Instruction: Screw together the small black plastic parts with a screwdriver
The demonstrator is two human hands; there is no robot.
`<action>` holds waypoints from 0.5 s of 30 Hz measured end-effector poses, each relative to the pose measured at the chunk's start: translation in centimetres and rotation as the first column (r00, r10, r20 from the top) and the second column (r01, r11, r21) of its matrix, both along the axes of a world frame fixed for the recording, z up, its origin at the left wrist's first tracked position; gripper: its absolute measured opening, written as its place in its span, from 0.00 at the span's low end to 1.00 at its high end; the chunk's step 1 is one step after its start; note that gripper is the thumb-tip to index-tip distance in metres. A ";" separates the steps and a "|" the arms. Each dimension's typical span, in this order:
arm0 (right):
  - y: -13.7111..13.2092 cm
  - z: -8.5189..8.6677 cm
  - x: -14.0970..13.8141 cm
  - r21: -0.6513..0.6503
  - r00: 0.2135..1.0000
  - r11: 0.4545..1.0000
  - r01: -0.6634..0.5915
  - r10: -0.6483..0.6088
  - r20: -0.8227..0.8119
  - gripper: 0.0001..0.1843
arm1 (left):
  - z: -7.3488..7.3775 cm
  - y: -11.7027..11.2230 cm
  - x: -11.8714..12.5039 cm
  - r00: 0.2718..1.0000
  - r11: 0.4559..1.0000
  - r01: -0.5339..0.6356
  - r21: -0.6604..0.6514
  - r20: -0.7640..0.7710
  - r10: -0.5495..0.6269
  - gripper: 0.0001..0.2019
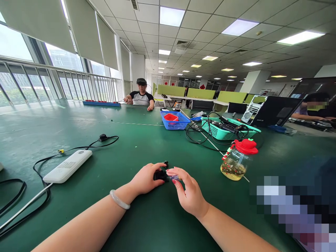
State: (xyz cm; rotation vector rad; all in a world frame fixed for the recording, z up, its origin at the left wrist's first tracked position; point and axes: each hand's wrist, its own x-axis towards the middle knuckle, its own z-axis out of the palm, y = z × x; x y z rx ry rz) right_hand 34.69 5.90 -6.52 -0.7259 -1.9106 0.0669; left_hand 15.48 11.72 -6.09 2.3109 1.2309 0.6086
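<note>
Near the middle of the green table, my left hand (145,179), with a pale bangle on its wrist, is closed around a small black part (160,176) whose kind I cannot make out. My right hand (190,194) pinches the clear, purplish handle of what looks like a short screwdriver (174,177). The screwdriver points left at the black part, and its tip is hidden there. Just beyond my left fingertips lies a small, dark, knobbly piece (165,163).
A white power strip (68,165) with black cables lies left. A jar with a red lid (237,161) stands right. Farther back are a blue basket (175,124) and a teal basket (217,133) of cables. A person (141,96) sits across the table beside a blue rack (101,103).
</note>
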 end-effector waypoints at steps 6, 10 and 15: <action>-0.6 0.3 -0.3 0.103 1.000 0.994 0.030 -0.030 0.000 0.24 | -0.3 0.3 -0.1 1.000 1.000 -0.014 -0.017 0.011 0.014 0.30; -0.4 0.3 -0.3 0.095 0.998 0.994 0.053 -0.055 0.018 0.19 | -0.4 0.5 -0.2 1.000 0.999 0.001 -0.050 0.014 0.000 0.32; -0.6 0.4 -0.4 0.045 0.996 0.996 0.082 -0.083 0.013 0.15 | -0.3 0.5 -0.2 1.000 0.998 -0.018 -0.065 0.008 0.018 0.33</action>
